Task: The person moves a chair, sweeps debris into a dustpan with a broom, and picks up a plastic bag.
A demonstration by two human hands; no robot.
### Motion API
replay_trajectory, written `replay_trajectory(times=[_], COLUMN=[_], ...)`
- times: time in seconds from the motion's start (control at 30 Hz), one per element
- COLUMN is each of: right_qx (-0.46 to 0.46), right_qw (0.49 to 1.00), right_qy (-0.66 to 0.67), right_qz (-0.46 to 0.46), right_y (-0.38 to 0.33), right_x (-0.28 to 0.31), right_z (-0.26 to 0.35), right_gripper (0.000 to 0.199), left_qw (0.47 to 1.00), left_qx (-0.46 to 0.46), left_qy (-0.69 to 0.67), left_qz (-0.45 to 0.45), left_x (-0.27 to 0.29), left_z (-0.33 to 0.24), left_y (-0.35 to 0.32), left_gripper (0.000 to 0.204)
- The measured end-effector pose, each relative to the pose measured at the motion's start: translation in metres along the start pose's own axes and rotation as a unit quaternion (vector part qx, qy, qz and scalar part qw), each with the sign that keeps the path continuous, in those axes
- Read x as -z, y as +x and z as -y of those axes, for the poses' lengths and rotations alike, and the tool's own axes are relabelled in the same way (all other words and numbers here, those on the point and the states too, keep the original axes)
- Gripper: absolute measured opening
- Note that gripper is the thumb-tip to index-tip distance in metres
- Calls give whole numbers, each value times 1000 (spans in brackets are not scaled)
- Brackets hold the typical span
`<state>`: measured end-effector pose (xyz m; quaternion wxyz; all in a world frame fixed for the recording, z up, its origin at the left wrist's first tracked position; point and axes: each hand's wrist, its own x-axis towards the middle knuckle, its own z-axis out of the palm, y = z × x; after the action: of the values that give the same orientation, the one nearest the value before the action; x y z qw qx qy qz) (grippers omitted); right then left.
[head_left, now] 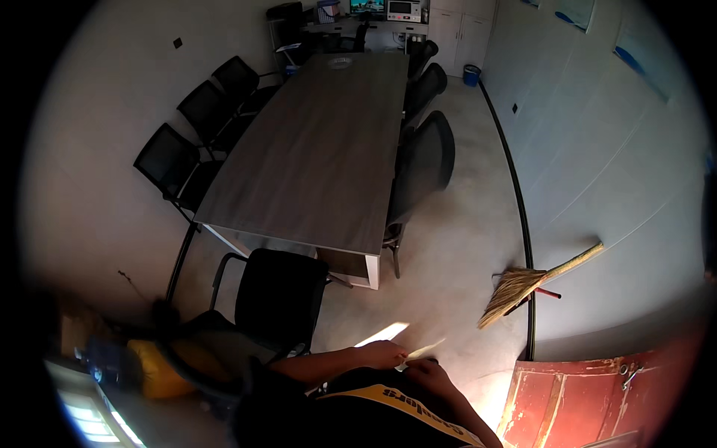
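Note:
Close in front of my body, my left hand (pixel 386 355) is closed, its fingers at the near end of a thin pale strip (pixel 426 349). The strip slants up to the right over the floor, and its exact kind is too small to make out. Just right of it, my right hand (pixel 428 372) is curled close to the left one. Whatever its fingers hold is hidden.
A long dark table (pixel 306 149) stretches ahead, with black chairs along both sides. One black chair (pixel 280 299) stands at its near end. To the right, a straw broom (pixel 515 293) leans by the wall near a worn red door (pixel 575 403). A blue bin (pixel 471 75) stands far back.

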<state>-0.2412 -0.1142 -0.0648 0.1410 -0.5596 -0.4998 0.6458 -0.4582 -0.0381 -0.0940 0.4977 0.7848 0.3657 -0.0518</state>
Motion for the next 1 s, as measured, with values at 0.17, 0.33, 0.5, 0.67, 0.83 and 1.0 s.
replay_trajectory(times=[0.17,0.33,0.5,0.67,0.83,1.0], right_qx=[-13,35,-9,-130,-246,-354], right_qw=[988,995,989,964,880,842], right_qy=[142,78,147,176,244,258], right_qz=[56,45,21,-151,-326,-313], right_y=[30,87,171,247,271,338], right_x=[165,297,416,564,710,802], right_z=[-4,36,44,-26,-138,-136], right_gripper=[32,28,31,30,34,29], left_qw=[994,970,979,970,975,987], left_qx=[-25,25,-7,-13,-40,0], left_qy=[-49,-202,-159,-199,-185,-92], left_qz=[-93,-130,-125,-141,-119,-135], left_x=[66,114,182,303,433,516], left_z=[-101,-151,-121,-123,-152,-125], left_y=[97,195,322,452,565,684], left_gripper=[35,35,34,32,32,32])
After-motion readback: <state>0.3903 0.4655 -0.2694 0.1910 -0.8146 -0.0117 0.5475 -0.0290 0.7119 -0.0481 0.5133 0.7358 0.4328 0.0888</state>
